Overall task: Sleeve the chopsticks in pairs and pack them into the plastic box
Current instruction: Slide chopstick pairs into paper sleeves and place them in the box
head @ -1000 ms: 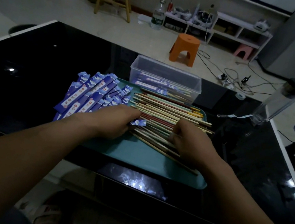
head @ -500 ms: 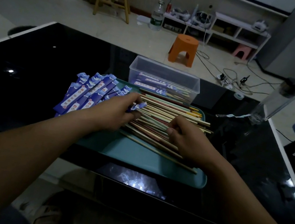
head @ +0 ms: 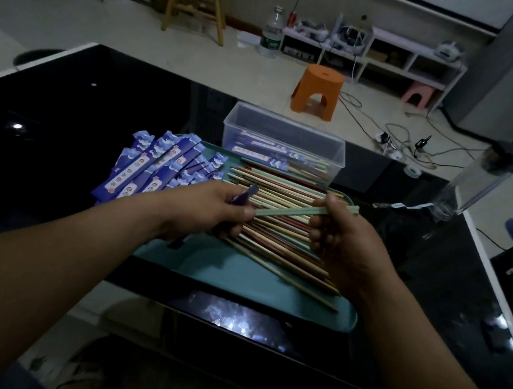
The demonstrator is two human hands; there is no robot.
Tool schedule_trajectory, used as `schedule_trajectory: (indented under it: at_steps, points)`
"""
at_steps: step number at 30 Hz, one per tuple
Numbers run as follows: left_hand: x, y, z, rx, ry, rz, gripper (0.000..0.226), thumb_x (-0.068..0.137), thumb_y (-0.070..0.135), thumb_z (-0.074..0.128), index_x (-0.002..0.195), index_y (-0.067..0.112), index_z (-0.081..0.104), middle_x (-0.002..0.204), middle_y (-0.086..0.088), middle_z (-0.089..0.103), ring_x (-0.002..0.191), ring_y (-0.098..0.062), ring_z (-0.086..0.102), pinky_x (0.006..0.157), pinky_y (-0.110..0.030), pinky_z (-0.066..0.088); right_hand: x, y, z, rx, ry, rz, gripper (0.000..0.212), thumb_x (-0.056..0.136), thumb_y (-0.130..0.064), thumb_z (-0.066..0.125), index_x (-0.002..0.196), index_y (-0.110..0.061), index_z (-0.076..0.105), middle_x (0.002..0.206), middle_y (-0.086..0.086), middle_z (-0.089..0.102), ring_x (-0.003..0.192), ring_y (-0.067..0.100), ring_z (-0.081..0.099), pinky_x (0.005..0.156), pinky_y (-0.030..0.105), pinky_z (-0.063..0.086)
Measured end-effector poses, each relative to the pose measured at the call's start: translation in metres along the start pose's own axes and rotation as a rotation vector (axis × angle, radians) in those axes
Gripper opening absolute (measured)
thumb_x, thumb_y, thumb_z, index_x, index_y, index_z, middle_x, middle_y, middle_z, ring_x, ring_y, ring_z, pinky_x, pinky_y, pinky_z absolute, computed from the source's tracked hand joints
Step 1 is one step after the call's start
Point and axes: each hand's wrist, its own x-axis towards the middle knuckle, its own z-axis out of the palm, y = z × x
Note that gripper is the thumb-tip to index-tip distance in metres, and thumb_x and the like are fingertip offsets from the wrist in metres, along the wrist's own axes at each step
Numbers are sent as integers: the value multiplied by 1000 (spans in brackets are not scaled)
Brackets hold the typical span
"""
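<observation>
One plastic box, one tray

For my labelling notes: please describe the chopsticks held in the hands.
On the black table lies a teal tray of loose chopsticks. Above them, the right hand grips a pale green pair pointing at the sleeve in the left hand. Only this pair is lifted.

Single head-worn wide-angle view, looking forward and down, close over tray on table.
</observation>
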Motion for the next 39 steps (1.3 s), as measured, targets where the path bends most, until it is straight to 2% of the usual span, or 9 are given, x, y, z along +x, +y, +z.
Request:
schedule_trajectory:
  at_steps: [3,7,14,19,24,26,28,33,39]
  points:
    - [-2,1,9,-77,-60,-65,20,107,23,53,91,12,59,74,-5,64,58,-14,52,57,-26,40,1,5,6,-7,15,-22,28,107,-36,53,98,-13,65,70,3,62,56,12,55,50,22,43]
    - [0,3,9,-394,5,-142,26,107,22,50,112,0,63,80,-8,69,59,-14,53,58,-27,37,3,-1,-1,75,120,-34,30,108,-38,51,100,-13,66,68,0,58,57,11,52,55,24,40]
    - [0,4,13,-493,-2,-63,17,105,20,53,97,10,62,84,-8,69,63,-14,52,65,-27,38,2,2,5,245,143,120,27,107,-37,50,88,-22,60,62,-4,52,53,9,45,48,20,37]
    - [-3,6,13,-576,-48,-70,18,104,24,55,107,8,62,81,-6,65,63,-13,53,61,-22,44,2,6,7,308,90,168,28,106,-40,51,87,-22,60,62,-5,53,52,8,48,45,18,39]
    - [-3,11,14,-499,-63,-101,35,103,46,51,108,12,57,70,-1,46,56,-14,42,51,-25,30,4,-7,-2,270,160,55,25,107,-39,51,92,-21,59,65,-5,50,55,7,44,50,19,37]
    - [-4,11,14,-490,-59,-123,50,100,59,46,112,11,58,70,-2,46,56,-16,42,52,-29,25,2,-12,-6,259,180,27,23,107,-39,50,95,-21,58,64,-5,50,56,8,42,50,20,36]
    - [-5,10,15,-346,-20,-99,54,103,59,41,116,10,59,75,-4,48,60,-16,44,54,-30,28,1,-14,-8,250,193,17,23,107,-39,50,96,-20,58,65,-5,50,57,8,42,51,20,35]
    - [-7,8,22,214,81,190,28,102,47,54,105,20,59,83,2,52,73,-7,44,69,-25,39,-7,-25,-9,207,184,-52,25,107,-36,51,99,-15,61,67,-2,53,59,10,46,57,23,37]
    - [-7,5,26,328,131,335,18,95,35,71,100,21,60,75,13,55,64,-2,44,60,-17,36,-16,-31,-5,124,101,-146,27,106,-35,53,100,-12,65,68,-1,58,60,11,51,61,25,40]
